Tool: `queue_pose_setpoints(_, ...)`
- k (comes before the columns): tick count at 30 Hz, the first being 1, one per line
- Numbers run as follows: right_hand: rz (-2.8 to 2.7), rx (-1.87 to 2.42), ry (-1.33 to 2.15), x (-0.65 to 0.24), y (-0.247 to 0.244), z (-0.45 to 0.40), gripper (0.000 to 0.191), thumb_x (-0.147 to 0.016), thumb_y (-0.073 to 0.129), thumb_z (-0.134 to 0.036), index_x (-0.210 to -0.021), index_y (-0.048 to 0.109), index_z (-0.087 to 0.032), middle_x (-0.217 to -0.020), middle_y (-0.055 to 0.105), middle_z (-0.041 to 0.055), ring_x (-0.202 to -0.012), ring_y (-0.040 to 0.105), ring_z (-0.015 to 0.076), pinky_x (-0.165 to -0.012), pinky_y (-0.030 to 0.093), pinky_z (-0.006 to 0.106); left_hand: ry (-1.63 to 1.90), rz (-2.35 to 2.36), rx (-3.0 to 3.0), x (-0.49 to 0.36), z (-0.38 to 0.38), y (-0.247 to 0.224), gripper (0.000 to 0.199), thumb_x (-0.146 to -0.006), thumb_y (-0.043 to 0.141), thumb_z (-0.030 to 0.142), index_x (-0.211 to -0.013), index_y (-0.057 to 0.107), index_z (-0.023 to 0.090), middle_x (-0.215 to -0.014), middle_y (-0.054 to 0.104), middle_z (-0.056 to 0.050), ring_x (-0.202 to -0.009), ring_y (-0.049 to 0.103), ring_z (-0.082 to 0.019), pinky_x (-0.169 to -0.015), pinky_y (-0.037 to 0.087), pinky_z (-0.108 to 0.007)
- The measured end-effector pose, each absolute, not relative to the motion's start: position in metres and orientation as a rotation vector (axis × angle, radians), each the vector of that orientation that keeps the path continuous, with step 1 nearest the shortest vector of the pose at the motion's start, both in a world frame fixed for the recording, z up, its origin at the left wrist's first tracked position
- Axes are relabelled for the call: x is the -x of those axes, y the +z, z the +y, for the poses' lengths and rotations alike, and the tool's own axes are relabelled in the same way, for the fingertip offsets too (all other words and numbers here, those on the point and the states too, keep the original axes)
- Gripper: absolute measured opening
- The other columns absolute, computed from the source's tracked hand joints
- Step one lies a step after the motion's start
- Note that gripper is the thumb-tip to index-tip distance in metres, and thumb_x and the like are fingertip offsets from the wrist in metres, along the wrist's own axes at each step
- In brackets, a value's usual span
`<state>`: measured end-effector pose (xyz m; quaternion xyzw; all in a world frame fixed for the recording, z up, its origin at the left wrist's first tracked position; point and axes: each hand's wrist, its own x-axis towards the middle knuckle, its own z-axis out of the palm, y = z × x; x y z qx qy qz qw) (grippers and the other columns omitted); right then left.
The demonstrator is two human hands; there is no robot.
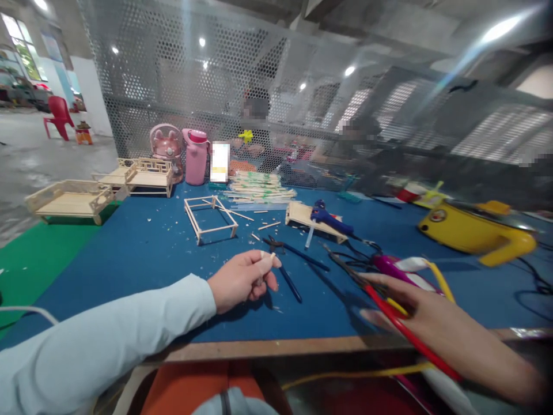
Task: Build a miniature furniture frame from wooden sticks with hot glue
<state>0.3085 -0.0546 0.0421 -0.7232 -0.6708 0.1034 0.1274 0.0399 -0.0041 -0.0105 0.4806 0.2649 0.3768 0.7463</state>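
Your pale-blue-sleeved left arm (116, 328) extends forward, bare left hand (242, 280) closed in a pinch; your bare right hand (444, 325) curled, motion-blurred.

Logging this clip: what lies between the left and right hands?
In the head view, blue-handled pliers lie between the left hand and right hand, on the tabletop.

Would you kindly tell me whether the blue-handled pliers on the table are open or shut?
Open: the blue-handled pliers lie near the left hand with their two handles spread wide apart in a V.
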Motion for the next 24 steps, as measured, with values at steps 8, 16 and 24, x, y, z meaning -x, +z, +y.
queue_pose_setpoints(8, -2.217, 1.524, 0.390, -0.237, 0.034, -0.051, 0.045, -0.077, 0.052, -0.034, -0.119, 0.050, -0.019, -0.110, 0.064, 0.0123, -0.100, 0.063, 0.0254, -0.086, 0.051, 0.038, 0.924, 0.618, -1.219, -0.040, -0.008, -0.006, 0.027, -0.083, 0.049, 0.041, -0.086, 0.054, 0.015, -0.051, 0.050, 0.006, -0.038, 0.029, -0.004, -0.040, 0.023, -0.018)
queue_pose_setpoints(16, -2.291, 1.459, 0.360, -0.216, 0.030, -0.041, 0.042, -0.071, 0.062, -0.037, -0.108, 0.052, -0.019, -0.101, 0.063, 0.0091, -0.089, 0.062, 0.0231, -0.079, 0.050, 0.038, 1.014, 0.731, -1.440, -0.036, -0.010, -0.012, 0.030, -0.088, 0.042, 0.034, -0.066, 0.051, 0.015, -0.057, 0.049, 0.004, -0.046, 0.033, -0.006, -0.047, 0.027, -0.021)
queue_pose_setpoints(24, -2.353, 1.298, 0.287, -0.216, 0.035, -0.042, 0.039, -0.071, 0.063, -0.035, -0.107, 0.052, -0.021, -0.094, 0.061, 0.0065, -0.082, 0.061, 0.0213, -0.073, 0.050, 0.035, 1.045, 0.671, -1.504, -0.035, -0.012, -0.010, 0.034, -0.086, 0.045, 0.037, -0.060, 0.052, 0.015, -0.057, 0.050, 0.002, -0.054, 0.040, -0.009, -0.058, 0.034, -0.023)
